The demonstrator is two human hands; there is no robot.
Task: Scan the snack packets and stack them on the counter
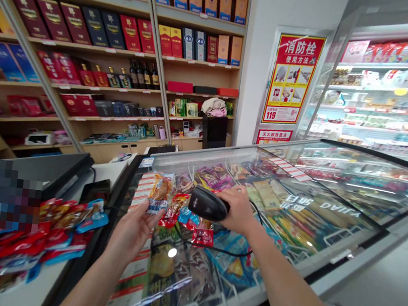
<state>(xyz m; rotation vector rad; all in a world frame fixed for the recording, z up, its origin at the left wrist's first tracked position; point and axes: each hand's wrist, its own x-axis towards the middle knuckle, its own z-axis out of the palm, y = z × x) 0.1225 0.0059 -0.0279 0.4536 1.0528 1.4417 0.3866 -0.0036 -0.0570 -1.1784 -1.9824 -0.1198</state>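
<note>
My left hand (140, 222) is closed on a snack packet (160, 190), a clear pouch with brown food inside and blue and white print, held up above the freezer's glass lid. In my right hand (238, 210) is a black barcode scanner (207, 203), its head turned left toward the packet. The scanner's black cable (215, 249) loops over the glass. Beneath the scanner lie a few small packets, among them a red packet (203, 236) and a blue packet (186, 217), partly covered by it.
A heap of red and blue snack packets (55, 229) lies on the white counter to the left, near a dark monitor (65, 169). The chest freezer (321, 284) fills the middle and right. Shelves of boxed bottles (111, 29) and a lit refrigerated case (380, 94) stand behind.
</note>
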